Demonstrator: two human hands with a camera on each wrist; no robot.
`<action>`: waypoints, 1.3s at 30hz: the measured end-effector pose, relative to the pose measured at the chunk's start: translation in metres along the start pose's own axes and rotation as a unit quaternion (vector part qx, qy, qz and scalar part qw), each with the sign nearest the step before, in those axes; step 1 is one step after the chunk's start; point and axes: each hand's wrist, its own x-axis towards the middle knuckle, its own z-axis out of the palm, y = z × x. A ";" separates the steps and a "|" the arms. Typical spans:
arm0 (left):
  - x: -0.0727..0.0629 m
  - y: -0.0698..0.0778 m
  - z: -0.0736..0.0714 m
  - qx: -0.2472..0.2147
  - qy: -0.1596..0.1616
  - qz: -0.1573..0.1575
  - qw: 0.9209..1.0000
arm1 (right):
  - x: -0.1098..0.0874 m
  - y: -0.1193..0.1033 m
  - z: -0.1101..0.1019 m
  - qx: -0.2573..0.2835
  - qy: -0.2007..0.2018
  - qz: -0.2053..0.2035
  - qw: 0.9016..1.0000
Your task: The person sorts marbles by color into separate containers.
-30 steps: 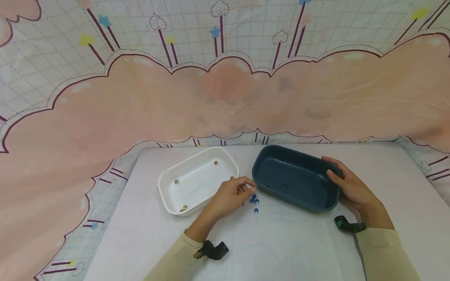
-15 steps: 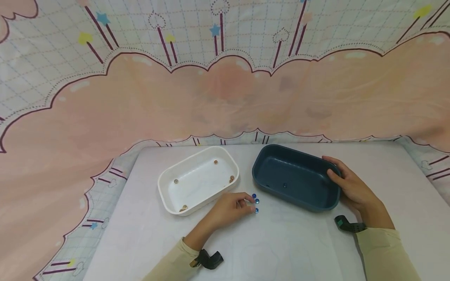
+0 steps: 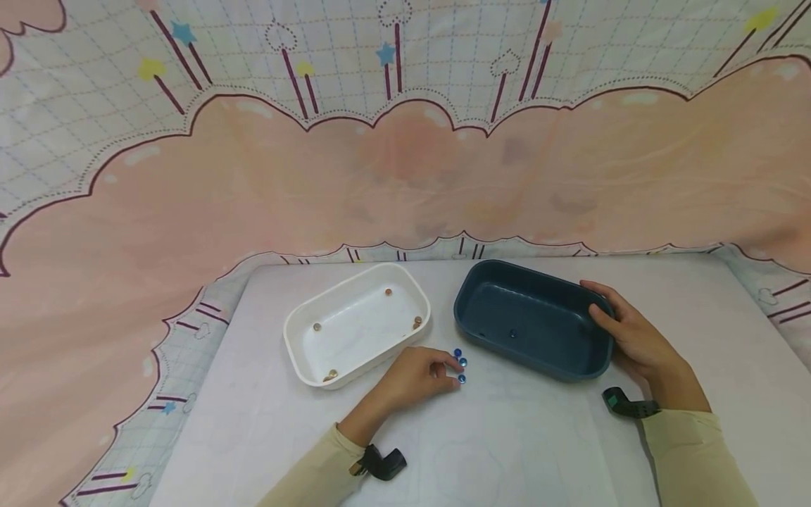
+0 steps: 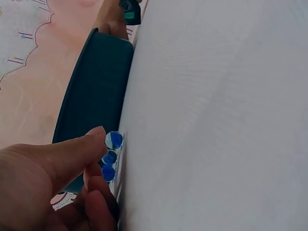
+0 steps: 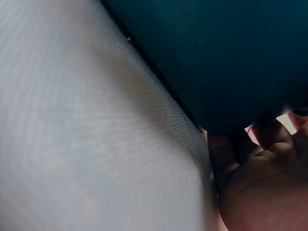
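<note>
My left hand (image 3: 412, 377) is low over the table with thumb and index finger apart, right by several blue glass marbles (image 3: 463, 362). In the left wrist view the thumb tip (image 4: 100, 134) is against or just beside the nearest marble (image 4: 114, 139); the curled lower fingers partly hide the others. At the right, my right hand (image 3: 640, 341) grips the end of a dark blue plastic tray (image 3: 538, 360), thumb over the rim and fingers along the outside. Inside that tray lies one small dark marble (image 3: 513, 334).
A white tray (image 3: 294, 352) stands left of the dark one, with several amber-brown marbles (image 3: 388, 291) scattered in it. Both trays rest on a white-covered table (image 3: 507, 451). A patterned cloth (image 3: 405, 183) hangs behind the table's far edge.
My left hand has come down and toward me from beside the dark tray's corner to the blue marbles, then has nearly stopped. The right hand and both trays have stayed put.
</note>
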 end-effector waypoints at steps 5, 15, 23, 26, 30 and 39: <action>0.002 0.001 0.003 0.019 0.004 0.002 1.000 | 0.000 0.000 0.000 0.004 -0.002 0.003 1.000; 0.003 0.001 0.005 0.043 0.011 -0.010 0.999 | -0.001 -0.001 0.001 -0.012 -0.006 0.005 1.000; 0.004 -0.001 0.005 0.038 0.013 -0.021 0.999 | 0.000 0.001 0.000 -0.010 -0.008 -0.004 1.000; 0.004 -0.001 0.005 0.032 0.011 -0.025 0.999 | 0.000 0.003 0.000 -0.003 -0.008 -0.012 1.000; 0.004 0.000 0.005 0.030 0.010 -0.028 0.999 | -0.001 0.003 0.000 -0.001 -0.010 -0.012 1.000; 0.003 -0.002 0.004 0.010 0.005 -0.037 0.999 | -0.001 0.001 0.001 -0.021 -0.005 -0.005 1.000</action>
